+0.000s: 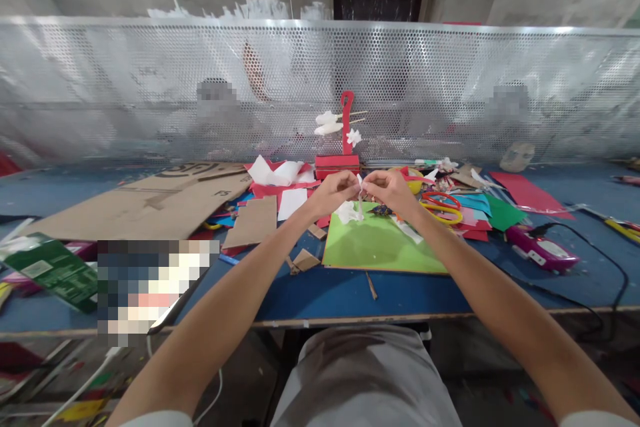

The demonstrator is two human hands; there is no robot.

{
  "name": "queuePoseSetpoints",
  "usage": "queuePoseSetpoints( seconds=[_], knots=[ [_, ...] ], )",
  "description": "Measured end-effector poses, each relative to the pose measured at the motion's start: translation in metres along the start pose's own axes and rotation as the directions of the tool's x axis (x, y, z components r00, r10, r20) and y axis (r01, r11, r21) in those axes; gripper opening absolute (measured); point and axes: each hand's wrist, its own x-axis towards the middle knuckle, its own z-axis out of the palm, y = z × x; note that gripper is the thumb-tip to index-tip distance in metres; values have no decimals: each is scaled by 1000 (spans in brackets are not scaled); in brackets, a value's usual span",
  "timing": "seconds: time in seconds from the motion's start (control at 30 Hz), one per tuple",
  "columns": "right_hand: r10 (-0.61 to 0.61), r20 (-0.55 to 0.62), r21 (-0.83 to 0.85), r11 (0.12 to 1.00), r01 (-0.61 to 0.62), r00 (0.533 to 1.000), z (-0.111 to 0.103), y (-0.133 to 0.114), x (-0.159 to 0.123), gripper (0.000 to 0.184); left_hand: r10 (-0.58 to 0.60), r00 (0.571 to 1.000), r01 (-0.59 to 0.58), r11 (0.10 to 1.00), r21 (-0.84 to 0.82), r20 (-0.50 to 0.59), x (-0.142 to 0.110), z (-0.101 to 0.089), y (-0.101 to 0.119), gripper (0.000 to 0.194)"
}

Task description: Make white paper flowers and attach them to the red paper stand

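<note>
My left hand [336,192] and my right hand [387,188] meet above a lime-green sheet [370,247], each closed in a pinch. Between their fingertips is a small piece of white tissue paper [360,188], with a thin strip hanging down. Crumpled white tissue [349,212] lies on the green sheet just below my left hand. Behind my hands stands a red paper stem [347,123] with a hooked top on a red box [337,165]. White puffs [327,122] on thin sticks and a white flower shape [354,138] are beside the stem.
Scissors with red and yellow handles [443,207] lie right of my hands among coloured paper scraps. A purple power strip [543,250] with a black cord is further right. Cardboard [150,200] covers the left side. A perforated metal screen [280,93] closes the back of the blue table [300,300].
</note>
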Motion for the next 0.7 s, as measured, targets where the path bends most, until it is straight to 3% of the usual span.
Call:
queuePoseSetpoints(
  seconds=[0.33, 0.7],
  knots=[
    [-18, 12, -39, 999, 18, 1000, 1, 2, 0, 18, 5, 1000, -5, 1000, 18, -1, 0, 0, -1, 17],
    [-59, 53, -24, 998, 61, 997, -1, 5, 2, 20, -9, 1000, 11, 996, -83, 17, 1, 0, -1, 24]
  ],
)
